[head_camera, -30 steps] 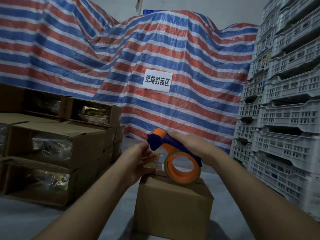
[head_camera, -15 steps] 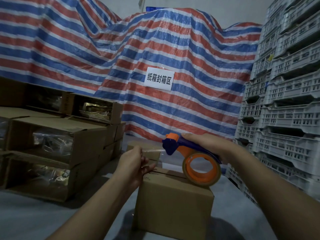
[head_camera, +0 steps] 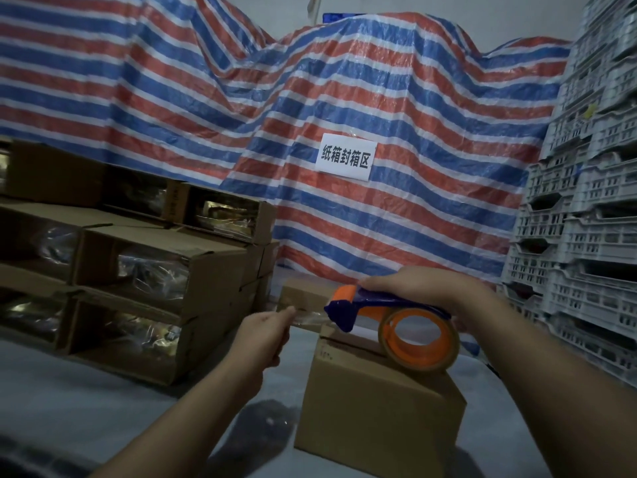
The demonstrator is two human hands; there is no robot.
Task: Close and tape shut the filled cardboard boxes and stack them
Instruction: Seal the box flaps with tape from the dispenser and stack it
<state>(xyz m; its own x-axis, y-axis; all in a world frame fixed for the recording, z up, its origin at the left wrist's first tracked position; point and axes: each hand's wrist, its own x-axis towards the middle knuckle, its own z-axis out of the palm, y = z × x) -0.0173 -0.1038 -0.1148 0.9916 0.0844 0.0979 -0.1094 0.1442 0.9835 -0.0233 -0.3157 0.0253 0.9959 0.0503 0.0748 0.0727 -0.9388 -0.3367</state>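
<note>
Tape should stay taut and centred over the seam of the closed brown cardboard box [head_camera: 375, 405] on the floor, as the left hand [head_camera: 262, 334] pinches the clear strip's [head_camera: 306, 319] end and the right hand [head_camera: 424, 288] grips the orange-and-blue tape dispenser [head_camera: 393, 317], while the open stacked cartons [head_camera: 151, 267] alongside show plastic-wrapped goods.

The picture's right edge cut off the white crate stacks [head_camera: 586, 236]; its left edge cut the stacked cartons [head_camera: 138, 270], their plastic-wrapped contents indistinct.
</note>
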